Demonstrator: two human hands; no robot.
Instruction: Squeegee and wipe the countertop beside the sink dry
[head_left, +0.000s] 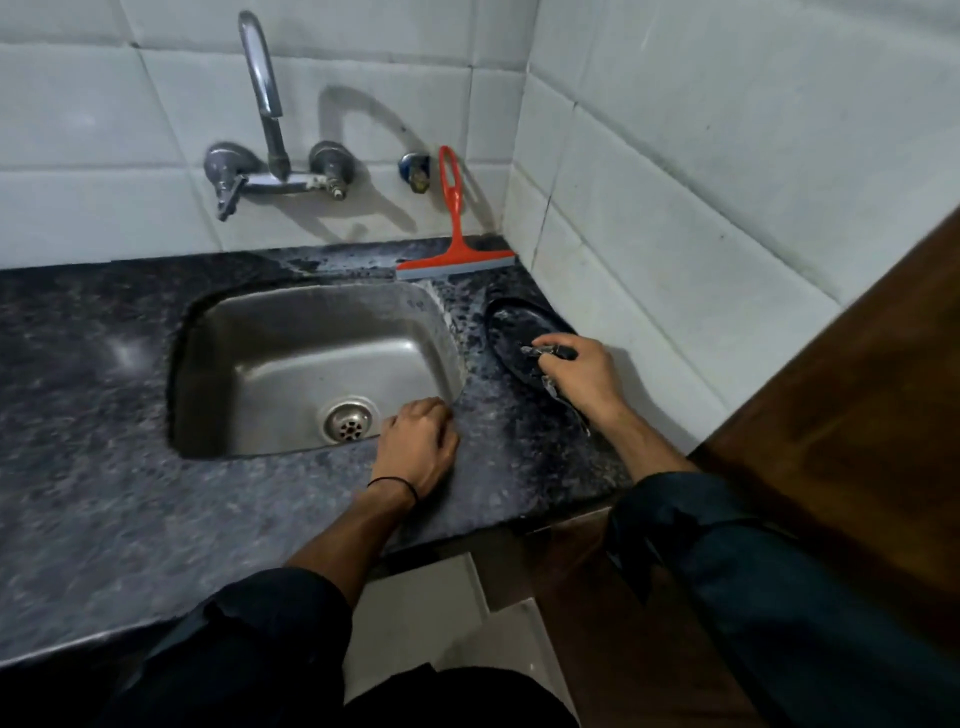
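Note:
A red squeegee (453, 244) with a grey blade stands on the back of the counter, its handle leaning against the tiled wall. The dark speckled countertop (509, 415) right of the steel sink (311, 358) looks wet. My right hand (579, 371) is closed on a dark, glossy oval thing (511, 325) lying flat on that strip; I cannot tell whether it is a wet cloth or a flat pan. My left hand (418, 447) rests on the counter at the sink's front right corner, fingers curled, with nothing visible in it.
A wall-mounted tap (270, 130) with two valves arches over the sink, and a small blue valve (415, 169) sits beside the squeegee handle. White tiled walls meet in a corner at the right. A brown wooden panel (857, 415) borders the counter's right end.

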